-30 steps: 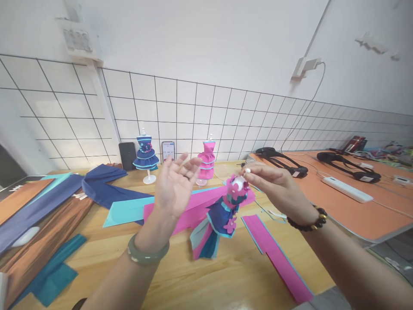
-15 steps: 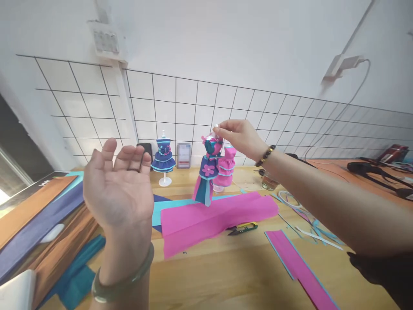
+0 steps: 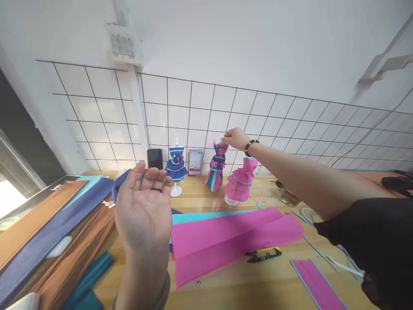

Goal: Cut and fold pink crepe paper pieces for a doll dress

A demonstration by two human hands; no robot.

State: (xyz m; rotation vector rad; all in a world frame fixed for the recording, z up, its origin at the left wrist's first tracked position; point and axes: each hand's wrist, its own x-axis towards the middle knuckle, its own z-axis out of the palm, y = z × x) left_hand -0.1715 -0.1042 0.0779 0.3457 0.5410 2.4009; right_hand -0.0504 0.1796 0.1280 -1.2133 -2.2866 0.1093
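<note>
My right hand [image 3: 237, 138] pinches the top of a mini dress form in a teal, navy and pink striped dress [image 3: 216, 170], near the wire grid. In front of it and to the right, a form in a tiered pink dress [image 3: 240, 183] leans on its white base. A navy ruffled dress form [image 3: 176, 165] stands upright on the left. My left hand [image 3: 145, 206] is raised palm up with its fingers apart, holding nothing. Pink crepe paper [image 3: 232, 241] lies over light blue and navy sheets, with yellow and black snips [image 3: 264, 254] at its front edge.
Orange [image 3: 41, 204], blue and brown paper strips lie on the left. A black phone [image 3: 155, 159] and a lit screen [image 3: 195, 162] lean at the back. A glass jar [image 3: 289, 197], ribbon scraps and a blue-edged pink strip [image 3: 318, 282] are on the right.
My right hand has moved the striped dress form back toward the grid, behind the pink one. The pink form, formerly partly hidden, now shows fully and tilts. My left hand stays raised.
</note>
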